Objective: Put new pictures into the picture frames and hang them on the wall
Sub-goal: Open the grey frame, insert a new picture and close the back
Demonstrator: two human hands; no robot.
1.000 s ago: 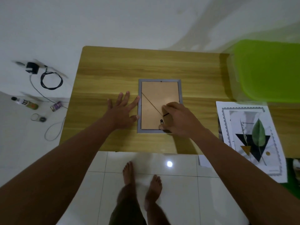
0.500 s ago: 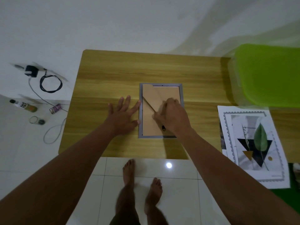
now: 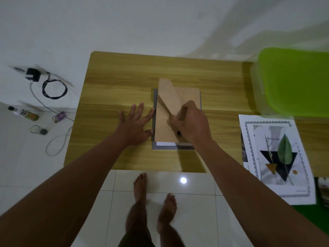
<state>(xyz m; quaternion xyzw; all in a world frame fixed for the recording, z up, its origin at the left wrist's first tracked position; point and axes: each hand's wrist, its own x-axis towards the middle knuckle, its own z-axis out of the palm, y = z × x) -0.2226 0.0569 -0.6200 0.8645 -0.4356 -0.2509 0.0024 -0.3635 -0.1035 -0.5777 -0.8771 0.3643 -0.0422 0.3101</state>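
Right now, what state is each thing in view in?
picture frame, face down on the table.
backing board, shifted off the frame's near edge, white sheet exposed.
stand, swung up off the board.
left hand, flat, fingers straight, against the frame's left side.
right hand, curled round the stand.
leaf print, face up, flat.
green box, lid on.

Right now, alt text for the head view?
Seen from above, the right hand grips the stand of a brown backing board, tilted partly out of a grey picture frame on a wooden table. The left hand lies flat beside the frame, fingertips at its left edge. A leaf print lies to the right.
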